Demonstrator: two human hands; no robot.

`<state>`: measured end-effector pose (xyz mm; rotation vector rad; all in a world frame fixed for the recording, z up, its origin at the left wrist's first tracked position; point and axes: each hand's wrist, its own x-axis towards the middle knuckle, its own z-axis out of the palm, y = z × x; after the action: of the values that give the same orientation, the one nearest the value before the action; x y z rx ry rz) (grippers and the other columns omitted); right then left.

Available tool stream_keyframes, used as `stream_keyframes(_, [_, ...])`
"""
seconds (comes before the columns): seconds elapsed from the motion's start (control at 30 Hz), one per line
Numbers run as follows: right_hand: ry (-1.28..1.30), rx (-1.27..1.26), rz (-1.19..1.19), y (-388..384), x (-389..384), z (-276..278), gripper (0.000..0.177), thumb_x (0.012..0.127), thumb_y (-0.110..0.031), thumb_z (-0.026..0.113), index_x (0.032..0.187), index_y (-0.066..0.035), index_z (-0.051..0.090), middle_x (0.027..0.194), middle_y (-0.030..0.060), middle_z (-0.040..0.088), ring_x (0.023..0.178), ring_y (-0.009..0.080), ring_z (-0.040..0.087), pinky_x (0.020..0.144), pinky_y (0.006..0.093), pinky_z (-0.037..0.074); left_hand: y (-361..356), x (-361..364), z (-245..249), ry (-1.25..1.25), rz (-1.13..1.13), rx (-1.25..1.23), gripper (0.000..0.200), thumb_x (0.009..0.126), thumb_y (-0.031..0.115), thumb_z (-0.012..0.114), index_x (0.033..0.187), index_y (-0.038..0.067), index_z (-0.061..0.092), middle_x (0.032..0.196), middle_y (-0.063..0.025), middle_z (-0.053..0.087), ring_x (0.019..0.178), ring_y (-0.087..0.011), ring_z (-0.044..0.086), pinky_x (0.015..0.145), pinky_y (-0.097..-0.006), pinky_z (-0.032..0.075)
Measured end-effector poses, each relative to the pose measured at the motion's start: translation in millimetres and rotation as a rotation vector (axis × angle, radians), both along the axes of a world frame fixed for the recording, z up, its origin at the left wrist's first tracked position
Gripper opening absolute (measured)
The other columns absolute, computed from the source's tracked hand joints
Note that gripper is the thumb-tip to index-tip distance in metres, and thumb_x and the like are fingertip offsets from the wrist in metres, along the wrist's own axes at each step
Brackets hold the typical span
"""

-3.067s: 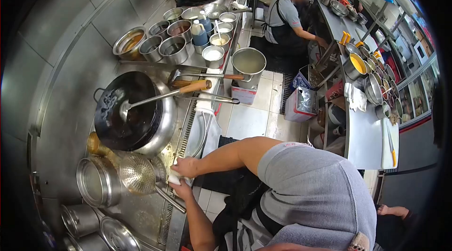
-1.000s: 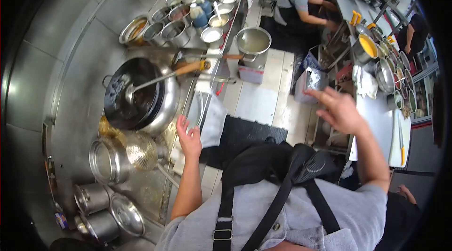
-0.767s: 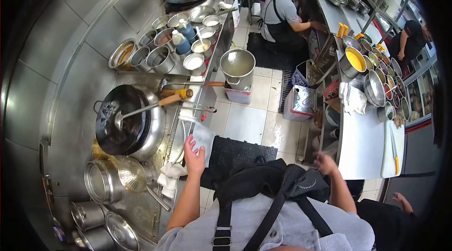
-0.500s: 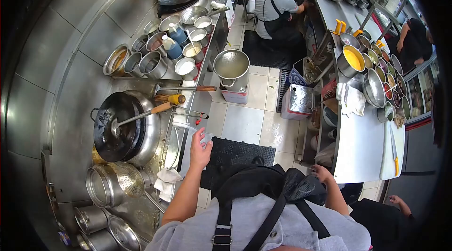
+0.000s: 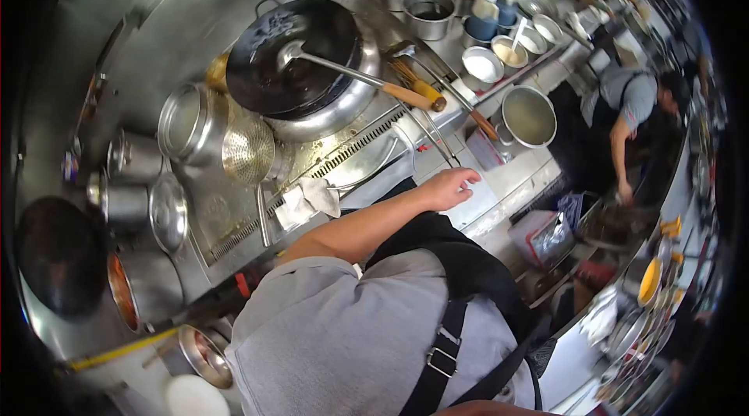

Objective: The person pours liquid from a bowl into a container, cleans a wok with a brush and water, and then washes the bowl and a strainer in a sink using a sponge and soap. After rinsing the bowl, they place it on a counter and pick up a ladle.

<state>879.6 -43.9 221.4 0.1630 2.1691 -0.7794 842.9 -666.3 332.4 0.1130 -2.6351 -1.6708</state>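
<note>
My left hand [image 5: 450, 188] is held out over the floor beside the stove, its fingers loosely bent and apart, with nothing visible in it. Nearest to it is the dark end of a long metal utensil. A black wok [image 5: 265, 96] rests on the stove with a wood-handled ladle [image 5: 331, 67] lying across it. A yellow-handled brush [image 5: 425, 90] lies right of the wok. White cloths [image 5: 310, 199] hang at the stove's front edge near my forearm. My right hand is out of the frame.
Metal pots of sauces [image 5: 429, 14] stand behind the stove. A large pot [image 5: 529, 116] stands in the aisle near a foil-covered box [image 5: 542, 237]. A co-worker [image 5: 633, 100] reaches down at the right. A perforated strainer [image 5: 248, 151] lies by lidded pots.
The view has swung left and tilted, bringing the stove closer and showing more pots at the lower left. My right hand has gone out of view. The co-worker's arm now reaches downward.
</note>
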Motion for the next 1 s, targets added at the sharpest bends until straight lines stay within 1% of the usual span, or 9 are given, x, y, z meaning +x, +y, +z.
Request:
stream_keyframes(0.33, [0.473, 0.01, 0.821, -199, -223, 119, 0.028, 0.092, -0.024, 0.054, 0.106, 0.0, 0.057, 0.097, 0.0249, 0.064, 0.083, 0.0424, 0.062, 0.07, 0.0452, 0.05, -54, -12, 1, 0.005, 0.165, 0.157, 0.033, 0.089, 0.009, 0.06, 0.122, 0.004, 0.057, 0.109, -0.0097, 0.066, 0.094, -0.0178, 0.065, 0.086, -0.0342, 0.053])
stream_keyframes(0.4, [0.723, -0.296, 0.856, -299, -257, 145, 0.049, 0.089, -0.015, 0.06, 0.134, 0.002, 0.049, 0.111, 0.0254, 0.063, 0.102, 0.0385, 0.062, 0.085, 0.043, 0.049, -57, 19, 9, -0.009, 0.262, 0.179, 0.034, 0.09, 0.008, 0.06, 0.123, 0.004, 0.057, 0.11, -0.0087, 0.067, 0.094, -0.0168, 0.064, 0.087, -0.032, 0.052])
stream_keyframes(0.43, [0.397, -0.193, 0.769, -370, -258, 188, 0.061, 0.087, -0.011, 0.063, 0.142, 0.0, 0.041, 0.118, 0.0251, 0.061, 0.115, 0.0394, 0.057, 0.094, 0.042, 0.046, -54, 37, 7, -0.059, 0.32, 0.172, 0.033, 0.091, 0.008, 0.059, 0.124, 0.004, 0.057, 0.11, -0.0085, 0.067, 0.094, -0.0164, 0.064, 0.087, -0.0313, 0.052])
stream_keyframes(0.5, [0.637, -0.661, 1.022, -476, -255, 218, 0.065, 0.088, -0.015, 0.066, 0.146, -0.005, 0.038, 0.131, 0.0238, 0.052, 0.122, 0.0388, 0.052, 0.102, 0.0413, 0.042, -45, 70, 15, -0.126, 0.413, 0.149, 0.032, 0.093, 0.009, 0.059, 0.124, 0.004, 0.057, 0.111, -0.0085, 0.067, 0.095, -0.0155, 0.064, 0.087, -0.0303, 0.051])
stream_keyframes(0.67, [0.75, -0.478, 1.304, -685, -212, 200, 0.081, 0.084, -0.034, 0.071, 0.148, -0.006, 0.031, 0.132, 0.0248, 0.05, 0.118, 0.0433, 0.052, 0.098, 0.0452, 0.044, -30, 154, 37, -0.299, 0.533, 0.098, 0.032, 0.094, 0.01, 0.06, 0.125, 0.002, 0.056, 0.111, -0.0095, 0.067, 0.097, -0.0154, 0.064, 0.087, -0.0301, 0.051])
stream_keyframes(0.73, [0.638, -0.498, 1.421, -735, -210, 149, 0.076, 0.083, -0.029, 0.071, 0.145, -0.003, 0.035, 0.119, 0.0281, 0.057, 0.101, 0.0419, 0.06, 0.089, 0.0434, 0.049, -34, 202, 5, -0.343, 0.668, 0.142, 0.034, 0.093, 0.01, 0.06, 0.126, 0.001, 0.055, 0.111, -0.0096, 0.067, 0.098, -0.0173, 0.065, 0.087, -0.0305, 0.052])
stream_keyframes(0.83, [0.441, -0.484, 1.38, -759, -204, 139, 0.06, 0.077, -0.013, 0.067, 0.133, -0.002, 0.046, 0.122, 0.026, 0.058, 0.116, 0.0424, 0.055, 0.098, 0.045, 0.044, -31, 283, -24, -0.282, 1.008, 0.111, 0.038, 0.09, 0.018, 0.064, 0.124, 0.002, 0.057, 0.114, -0.0169, 0.068, 0.103, -0.0274, 0.067, 0.088, -0.0358, 0.053])
stream_keyframes(0.93, [0.083, -0.548, 1.1, -753, -194, 167, 0.048, 0.077, -0.005, 0.058, 0.124, -0.007, 0.052, 0.072, 0.0091, 0.055, 0.047, 0.0161, 0.051, 0.04, 0.0321, 0.039, -7, 363, -43, -0.419, 1.383, 0.164, 0.038, 0.091, 0.021, 0.064, 0.123, 0.002, 0.058, 0.115, -0.0177, 0.067, 0.104, -0.0273, 0.067, 0.088, -0.0366, 0.053])
stream_keyframes(1.0, [0.072, -0.612, 1.06, -763, -173, 189, 0.048, 0.079, -0.002, 0.054, 0.127, -0.007, 0.049, 0.066, 0.0029, 0.05, 0.043, 0.0129, 0.047, 0.036, 0.0296, 0.034, 21, 419, -80, -0.412, 1.548, 0.253, 0.039, 0.089, 0.021, 0.064, 0.122, 0.001, 0.06, 0.111, -0.0175, 0.068, 0.101, -0.0267, 0.068, 0.086, -0.036, 0.053])
